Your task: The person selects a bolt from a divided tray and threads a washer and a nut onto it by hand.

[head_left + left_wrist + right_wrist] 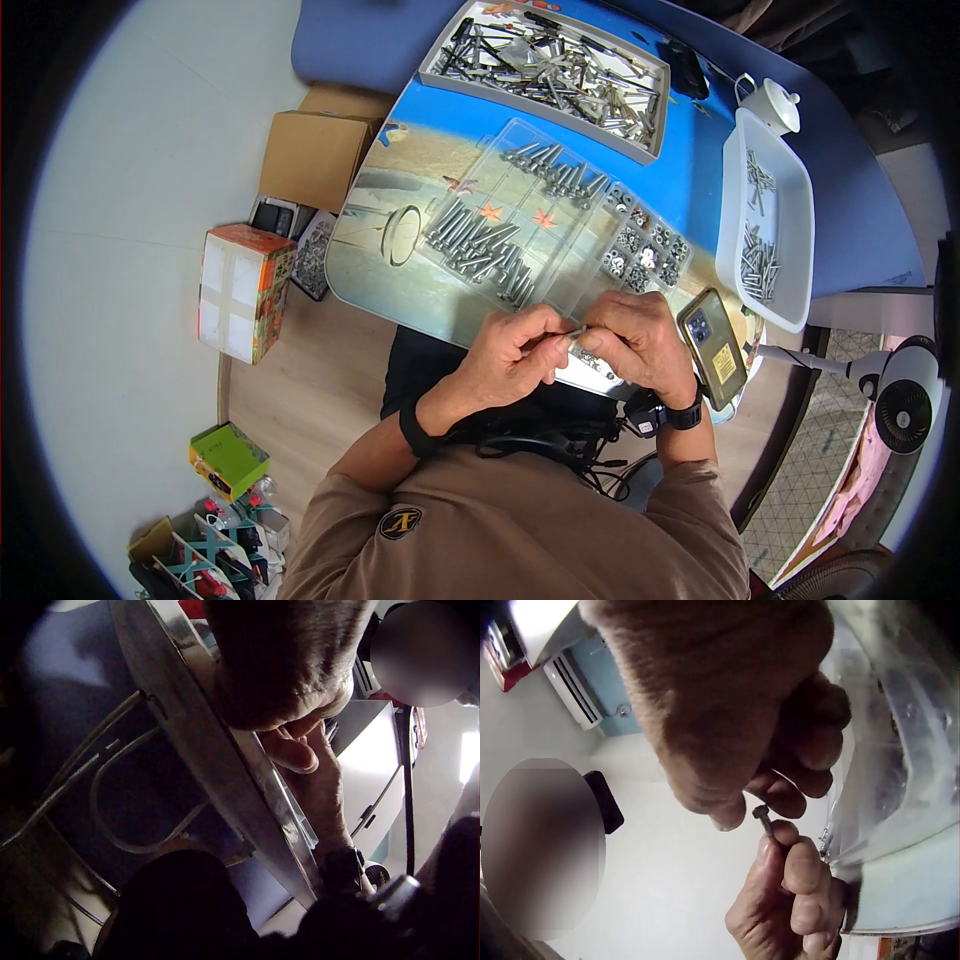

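Above the table's near edge, my left hand [512, 352] and right hand [645, 335] meet at their fingertips. Thumb and forefinger of the left hand pinch a small metal bolt [762, 813] by its shank, its wider end pointing toward the right hand. Curled right fingers hover right beside that end in the right wrist view; I cannot tell if they pinch anything. Beyond the hands lies a clear plastic case with rows of bolts [480, 245]. Nuts and washers [640, 245] fill its small compartments. Loose small metal parts [597, 370] lie just below the hands.
A shallow box [540, 118] heaped with assorted hardware sits at the back. On the right stands a white bin [800, 200] with bolts inside. A phone [715, 345] leans beside the right wrist. A white fan [905, 400] is at far right; cartons [312, 150] are at left.
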### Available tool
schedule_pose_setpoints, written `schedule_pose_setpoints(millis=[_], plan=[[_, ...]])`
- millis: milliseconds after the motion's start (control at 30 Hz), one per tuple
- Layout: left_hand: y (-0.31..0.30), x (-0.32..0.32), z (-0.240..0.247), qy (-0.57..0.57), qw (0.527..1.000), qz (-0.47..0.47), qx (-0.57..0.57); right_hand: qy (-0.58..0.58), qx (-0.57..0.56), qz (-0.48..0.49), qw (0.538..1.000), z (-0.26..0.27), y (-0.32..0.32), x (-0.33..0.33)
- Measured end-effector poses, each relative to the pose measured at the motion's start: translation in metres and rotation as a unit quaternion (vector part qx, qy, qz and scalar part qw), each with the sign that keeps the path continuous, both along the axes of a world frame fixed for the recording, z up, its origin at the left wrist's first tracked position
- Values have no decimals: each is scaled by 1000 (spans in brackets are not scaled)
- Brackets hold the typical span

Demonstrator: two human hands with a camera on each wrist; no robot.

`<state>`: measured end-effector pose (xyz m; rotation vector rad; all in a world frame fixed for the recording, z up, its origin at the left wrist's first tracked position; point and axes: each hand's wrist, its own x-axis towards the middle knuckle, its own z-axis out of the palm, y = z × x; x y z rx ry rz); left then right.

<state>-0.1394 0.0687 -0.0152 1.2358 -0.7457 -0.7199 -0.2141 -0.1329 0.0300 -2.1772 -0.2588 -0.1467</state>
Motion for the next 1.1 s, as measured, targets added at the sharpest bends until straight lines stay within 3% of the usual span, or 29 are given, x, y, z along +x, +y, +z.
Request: schedule_pose_setpoints(millis=[167,233,367,567,633,733,833,933,1100], plan=[[0,0,0,0,1000,5,-8,35,48,-59,996,11,10,-2],[0,0,-1,-4,1000,2,-3,-55,53,-22,997,-2,8,0],[0,1,-1,-19,1000,-2,-7,2,-27,12,1000,-2,-3,-1],[0,0,0,-7,1000,6,-8,22,60,-58,996,12,10,-1],[-1,1,0,-17,1000,0,-8,-41,24,-12,999,-1,4,0],[0,1,0,-21,1000,-2,-5,-6,-15,18,1000,-2,-3,0],[-1,0,-1,-14,1000,7,-13,39,56,-44,997,14,6,-2],[-1,0,0,-2,1000,8,-5,-52,58,-35,996,3,9,0],[0,1,1,-20,1000,-3,3,-15,7,4,1000,2,0,0]])
